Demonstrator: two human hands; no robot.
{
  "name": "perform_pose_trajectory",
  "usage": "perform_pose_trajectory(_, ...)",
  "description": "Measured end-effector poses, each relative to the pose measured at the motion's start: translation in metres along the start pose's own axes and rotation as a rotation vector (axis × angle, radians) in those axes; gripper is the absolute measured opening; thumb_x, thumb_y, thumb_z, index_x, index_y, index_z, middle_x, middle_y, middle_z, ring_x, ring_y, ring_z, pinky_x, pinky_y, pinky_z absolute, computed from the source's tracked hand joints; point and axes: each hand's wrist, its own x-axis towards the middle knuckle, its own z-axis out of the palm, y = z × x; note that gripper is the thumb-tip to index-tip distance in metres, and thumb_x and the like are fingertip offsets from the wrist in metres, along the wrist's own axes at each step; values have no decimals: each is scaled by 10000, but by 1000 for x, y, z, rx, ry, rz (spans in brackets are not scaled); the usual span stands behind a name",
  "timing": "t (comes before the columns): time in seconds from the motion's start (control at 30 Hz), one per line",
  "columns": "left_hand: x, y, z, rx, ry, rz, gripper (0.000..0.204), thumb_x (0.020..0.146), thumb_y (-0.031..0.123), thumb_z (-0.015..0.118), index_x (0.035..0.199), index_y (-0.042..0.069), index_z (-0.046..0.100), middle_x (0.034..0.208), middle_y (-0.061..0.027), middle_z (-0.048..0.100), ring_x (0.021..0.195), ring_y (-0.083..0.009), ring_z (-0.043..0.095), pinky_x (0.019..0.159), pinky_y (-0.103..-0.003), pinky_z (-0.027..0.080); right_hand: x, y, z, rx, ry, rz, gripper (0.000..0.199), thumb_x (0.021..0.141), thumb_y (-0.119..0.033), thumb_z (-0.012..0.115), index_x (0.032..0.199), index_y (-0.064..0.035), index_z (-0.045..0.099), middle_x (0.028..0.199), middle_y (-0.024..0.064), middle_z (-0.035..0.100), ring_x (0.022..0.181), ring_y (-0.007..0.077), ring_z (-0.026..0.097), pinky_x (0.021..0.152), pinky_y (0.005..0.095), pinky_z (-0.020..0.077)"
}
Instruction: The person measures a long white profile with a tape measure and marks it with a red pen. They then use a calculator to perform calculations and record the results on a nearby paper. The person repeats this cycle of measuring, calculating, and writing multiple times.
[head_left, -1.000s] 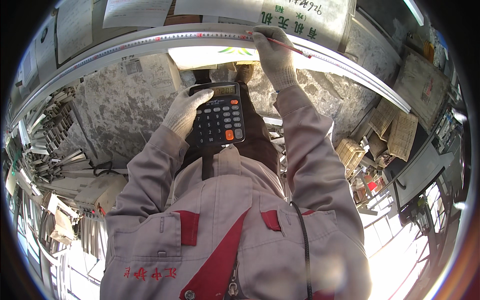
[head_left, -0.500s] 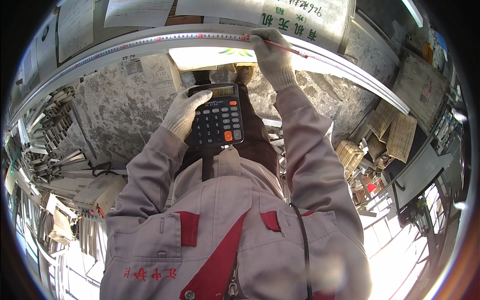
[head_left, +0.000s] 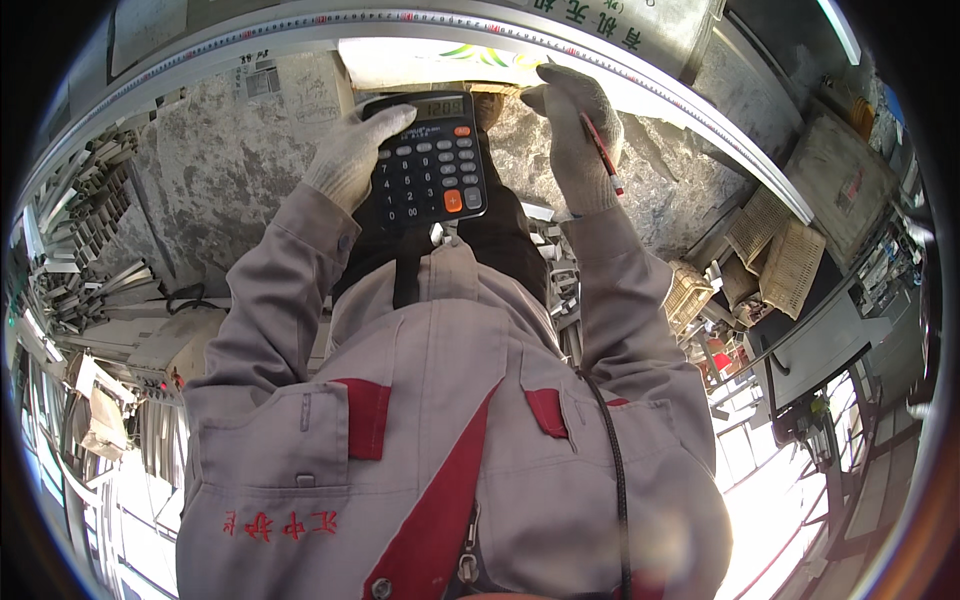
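Note:
My left hand (head_left: 345,155), in a pale knit glove, grips a black desk calculator (head_left: 425,180) by its left edge, the thumb lying across the top near the lit display. Grey, black and orange keys face up. My right hand (head_left: 578,135), gloved alike, is curled around a slim red pencil (head_left: 604,160), whose end sticks out along the wrist side. That hand is just on my side of a long white rail with a measuring tape (head_left: 480,22) along it, apart from the tape markings. The right fingertips are partly hidden.
Beyond the rail lie boards and papers with green print (head_left: 610,25). Cut metal profiles (head_left: 95,215) are heaped at the left. Wicker-like baskets (head_left: 790,270) stand at the right, near a grey panel (head_left: 840,180). A control box (head_left: 170,355) sits at the lower left.
My right hand has drawn back from the tape toward me, and the pencil has swung to point down along the wrist. The calculator stays in my left hand; the whole view has shifted.

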Motion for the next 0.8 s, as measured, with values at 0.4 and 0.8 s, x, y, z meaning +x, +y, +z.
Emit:
perform_pose_trajectory(0.4, -11, 21, 30, 121, -46, 196, 338, 1000, 205, 761, 1246, -22, 715, 1020, -87, 768, 790, -125, 750, 704, -254, 644, -83, -41, 14, -408, -186, -465, 241, 885, 102, 758, 1036, -78, 706, 1065, 85, 777, 1192, 300, 704, 1000, 397, 582)
perform_pose_trajectory(0.8, -16, 17, 59, 82, -3, 210, 314, 991, 178, 763, 1224, -31, 737, 1025, -84, 778, 818, -134, 736, 748, -274, 617, -78, -48, 5, -718, -194, -695, 333, 727, -10, 804, 1005, -140, 673, 1027, 47, 727, 1154, 348, 666, 987, 517, 527)
